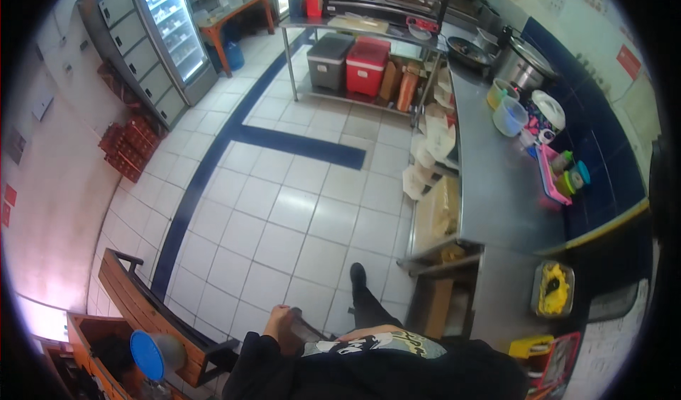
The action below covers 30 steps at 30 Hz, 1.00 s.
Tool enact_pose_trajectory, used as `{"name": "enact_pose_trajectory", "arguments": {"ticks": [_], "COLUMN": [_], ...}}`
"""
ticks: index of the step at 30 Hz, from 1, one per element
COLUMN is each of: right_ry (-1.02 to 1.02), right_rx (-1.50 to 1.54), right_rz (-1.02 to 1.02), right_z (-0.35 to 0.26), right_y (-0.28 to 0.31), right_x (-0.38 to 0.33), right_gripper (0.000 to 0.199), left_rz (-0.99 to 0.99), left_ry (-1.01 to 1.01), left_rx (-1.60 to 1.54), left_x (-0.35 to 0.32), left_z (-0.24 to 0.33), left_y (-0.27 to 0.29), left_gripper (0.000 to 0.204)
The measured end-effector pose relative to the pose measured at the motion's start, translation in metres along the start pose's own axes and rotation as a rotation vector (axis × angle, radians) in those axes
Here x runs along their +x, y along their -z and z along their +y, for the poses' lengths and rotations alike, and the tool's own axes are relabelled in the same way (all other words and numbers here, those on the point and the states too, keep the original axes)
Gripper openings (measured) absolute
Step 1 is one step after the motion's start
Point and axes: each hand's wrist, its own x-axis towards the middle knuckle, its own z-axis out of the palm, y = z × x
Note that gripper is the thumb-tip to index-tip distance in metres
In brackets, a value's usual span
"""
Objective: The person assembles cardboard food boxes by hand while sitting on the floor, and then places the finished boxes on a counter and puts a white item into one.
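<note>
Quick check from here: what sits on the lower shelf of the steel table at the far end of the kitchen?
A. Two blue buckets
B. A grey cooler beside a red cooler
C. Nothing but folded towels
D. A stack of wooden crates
B: a grey cooler stands next to a red cooler on the lower shelf of the steel table.

Left hand (pixel 282 327), at six o'clock, gripped a small grey object (pixel 305 327). Steel counter (pixel 496 187) ran at three o'clock; red cooler (pixel 367 67) sat at twelve; wooden bench (pixel 149 311) at eight.
</note>
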Motion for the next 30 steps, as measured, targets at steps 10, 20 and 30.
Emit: {"name": "enact_pose_trajectory", "arguments": {"ticks": [10,20,30], "right_ry": [0.038,-0.076,-0.351], "right_rx": [-0.165,-0.036,-0.215], "right_rz": [-0.307,-0.151,0.631], "right_z": [-0.171,-0.288,-0.334], "right_y": [0.196,0.347,0.576], "right_x": [0.111,0.283,0.383], "right_gripper": [0.038,0.036,0.033], "left_rz": [0.075,-0.145,-0.453], "left_ry": [-0.19,-0.132,0.181], "left_rx": [0.207,0.221,-0.102], "left_x": [0.102,0.114,0.144], "left_z": [0.27,0.305,0.524], "left_y": [-0.022,0.037,0.19], "left_gripper": [0.032,0.047,0.048]}}
